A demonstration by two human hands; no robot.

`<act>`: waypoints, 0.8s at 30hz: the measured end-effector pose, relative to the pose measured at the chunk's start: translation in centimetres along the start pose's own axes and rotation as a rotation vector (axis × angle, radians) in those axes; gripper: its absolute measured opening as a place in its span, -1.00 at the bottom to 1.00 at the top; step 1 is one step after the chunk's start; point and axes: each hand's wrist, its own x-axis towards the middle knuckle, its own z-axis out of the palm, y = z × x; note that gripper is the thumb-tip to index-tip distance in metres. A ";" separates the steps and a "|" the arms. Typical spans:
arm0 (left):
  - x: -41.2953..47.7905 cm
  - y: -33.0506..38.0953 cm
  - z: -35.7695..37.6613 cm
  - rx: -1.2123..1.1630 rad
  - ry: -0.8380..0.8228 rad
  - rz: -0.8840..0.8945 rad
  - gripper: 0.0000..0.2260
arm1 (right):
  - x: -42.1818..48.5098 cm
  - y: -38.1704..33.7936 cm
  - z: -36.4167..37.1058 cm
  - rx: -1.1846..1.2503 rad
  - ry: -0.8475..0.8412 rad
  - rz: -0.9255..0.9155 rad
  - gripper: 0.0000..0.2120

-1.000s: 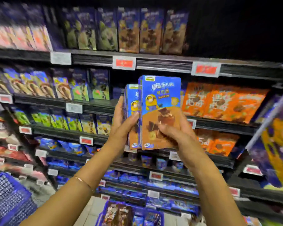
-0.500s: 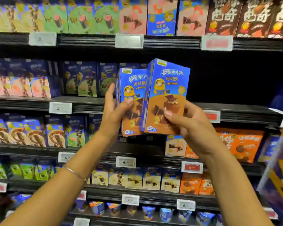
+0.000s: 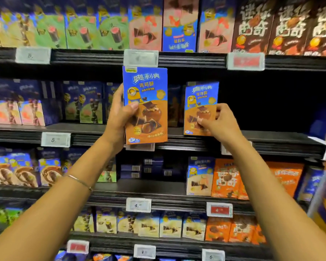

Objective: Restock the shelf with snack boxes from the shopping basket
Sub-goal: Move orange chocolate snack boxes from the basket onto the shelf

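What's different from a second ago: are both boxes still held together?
No, they were split. The right hand carried its snack box rightward and deeper, to the dark gap on the shelf; whether it rests there is unclear. Unchanged: the left hand grips the other box upright in front of the shelf, and the right hand has not let go.

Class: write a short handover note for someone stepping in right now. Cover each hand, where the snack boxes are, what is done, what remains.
Left hand grips one blue-and-orange box upright, in front of the shelf edge.
Right hand pinches a second box upright at the shelf's front; whether it rests there is unclear.
Done: nothing surely shelved.
Left: release it, shelve the other; basket out of view.
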 end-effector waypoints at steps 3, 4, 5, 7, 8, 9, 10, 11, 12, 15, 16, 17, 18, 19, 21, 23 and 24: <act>0.2 -0.7 0.5 0.018 0.015 -0.010 -0.06 | 2.4 1.2 1.1 -0.181 -0.001 0.036 -0.48; 0.3 -0.8 0.6 0.019 0.022 -0.008 -0.06 | 3.2 1.5 1.4 -0.221 0.001 0.037 -0.46; 0.4 -0.8 0.6 0.018 0.030 -0.003 -0.06 | 3.7 1.7 1.7 -0.255 -0.003 0.038 -0.44; 0.6 -1.0 0.7 0.022 0.040 0.007 -0.06 | 4.8 2.0 2.3 -0.323 -0.029 0.044 -0.44; 0.6 -1.1 0.7 0.024 0.044 0.010 -0.06 | 5.2 2.0 2.5 -0.360 -0.046 0.050 -0.46; 0.7 -1.1 0.6 0.027 0.051 0.013 -0.06 | 5.6 2.1 2.8 -0.393 -0.063 0.052 -0.50; 0.7 -1.2 0.5 0.032 0.061 0.012 -0.06 | 6.0 2.2 3.0 -0.425 -0.077 0.045 -0.57; 0.8 -1.3 0.4 0.041 0.071 0.011 -0.06 | 6.3 2.1 3.2 -0.461 -0.090 0.030 -0.66; 0.8 -1.4 0.2 0.049 0.078 0.009 -0.07 | 6.6 2.0 3.4 -0.502 -0.101 0.015 -0.74; 0.9 -1.6 -0.3 0.065 0.087 0.008 -0.08 | 7.2 1.7 4.1 -0.597 -0.128 0.003 -0.84; 1.0 -1.6 -0.4 0.068 0.091 0.010 -0.09 | 7.3 1.7 4.2 -0.611 -0.133 0.006 -0.86; 1.0 -1.6 -0.4 0.071 0.091 0.013 -0.10 | 7.4 1.7 4.4 -0.620 -0.135 0.009 -0.87; 1.1 -1.5 -0.5 0.073 0.090 0.015 -0.11 | 7.5 1.7 4.5 -0.628 -0.136 0.011 -0.87; 1.1 -1.5 -0.6 0.074 0.090 0.017 -0.12 | 7.6 1.6 4.6 -0.637 -0.139 0.010 -0.87; 1.2 -1.6 -0.7 0.071 0.093 0.017 -0.12 | 7.6 1.6 4.7 -0.640 -0.143 0.007 -0.87; 1.3 -1.7 -0.7 0.068 0.091 0.021 -0.12 | 7.5 1.5 4.7 -0.642 -0.151 0.011 -0.88; 1.3 -1.7 -0.7 0.068 0.091 0.022 -0.12 | 7.5 1.4 4.6 -0.645 -0.155 0.016 -0.88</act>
